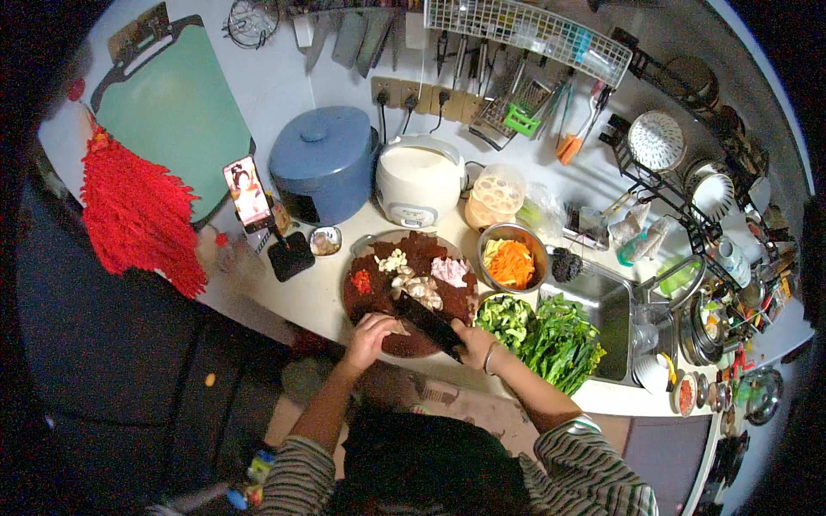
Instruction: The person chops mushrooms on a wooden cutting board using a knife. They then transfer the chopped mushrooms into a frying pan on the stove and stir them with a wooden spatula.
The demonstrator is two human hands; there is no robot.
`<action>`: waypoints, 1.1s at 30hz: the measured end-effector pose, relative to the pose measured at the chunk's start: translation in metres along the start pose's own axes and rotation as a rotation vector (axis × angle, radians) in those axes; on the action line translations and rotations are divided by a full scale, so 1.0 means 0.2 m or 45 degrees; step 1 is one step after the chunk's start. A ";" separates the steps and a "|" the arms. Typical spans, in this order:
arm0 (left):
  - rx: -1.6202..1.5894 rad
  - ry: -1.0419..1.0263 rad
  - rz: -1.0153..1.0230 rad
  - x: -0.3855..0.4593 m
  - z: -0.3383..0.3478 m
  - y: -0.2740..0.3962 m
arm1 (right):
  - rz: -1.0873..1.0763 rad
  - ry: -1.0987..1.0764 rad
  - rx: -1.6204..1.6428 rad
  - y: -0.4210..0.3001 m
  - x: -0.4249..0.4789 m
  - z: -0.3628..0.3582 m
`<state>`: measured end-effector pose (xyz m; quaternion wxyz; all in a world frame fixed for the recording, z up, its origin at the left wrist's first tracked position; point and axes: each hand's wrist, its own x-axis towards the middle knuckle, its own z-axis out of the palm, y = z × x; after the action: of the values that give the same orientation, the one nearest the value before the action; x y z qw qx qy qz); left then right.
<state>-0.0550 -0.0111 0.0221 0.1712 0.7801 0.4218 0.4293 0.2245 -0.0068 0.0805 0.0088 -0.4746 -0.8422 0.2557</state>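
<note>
My right hand [473,342] grips a dark cleaver [431,326], its blade lying across the front of a round chopping board [413,342]. Just left of the blade, my left hand [370,338] rests at the board's near edge, its fingers on a small pale piece of food [399,327]. Beyond the blade lies a heap of sliced, mushroom-like pieces [419,290]. Chopped red pepper [361,281], chopped pale garlic or similar bits [392,260] and pink sliced meat or sausage [450,271] sit in separate piles on the board.
A steel bowl [542,280] holds orange and yellow shreds. Leafy greens [561,342] and a bowl of chopped greens [505,320] lie right of the board, near the sink [613,322]. Behind stand a rice cooker [416,184] and blue lidded pot [321,171]; a phone on a stand [248,193] is left.
</note>
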 end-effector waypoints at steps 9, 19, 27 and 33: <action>0.094 0.030 -0.041 -0.02 0.14 0.03 | 0.209 -0.017 -0.094 -0.16 0.00 -0.17; 0.164 0.000 0.016 -0.03 0.16 -0.01 | 0.243 -0.212 -0.240 -0.33 -0.17 -0.29; 0.139 0.026 0.038 -0.03 0.15 -0.01 | 0.199 -0.148 -0.277 -0.17 -0.01 -0.23; 0.135 0.067 0.011 -0.03 0.15 0.02 | 0.208 -0.038 -0.200 -0.16 0.02 -0.23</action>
<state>-0.0310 -0.0153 0.0039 0.1167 0.7784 0.4448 0.4273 0.2081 0.0015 0.1338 -0.0618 -0.5371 -0.8181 0.1960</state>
